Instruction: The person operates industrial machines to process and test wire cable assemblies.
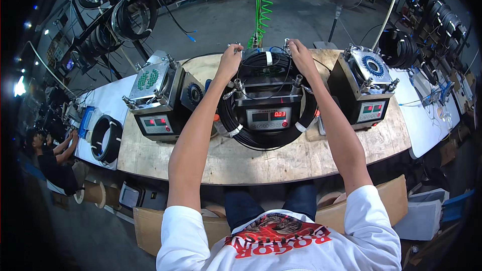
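Both my arms reach over a box-shaped bench machine (268, 119) with a lit red display. My left hand (231, 61) closes around a metal corner knob (235, 46) at its far left. On the far right, my right hand (302, 59) has its fingers bent round a matching corner knob (287, 43). A coil of black cable (228, 115) with white ties loops around the machine, over its top and below its front panel. Two near corner knobs (298, 80) stand untouched. Coil and hands partly cover the machine's top plate.
A similar machine with green parts (148, 80) on its plate stands left; another with a blue ring (372, 65) stands right. All rest on a wooden tabletop (241, 166). A green spiral hose (259, 5) hangs behind. Another person (56, 163) sits far left near a cable coil (106, 139).
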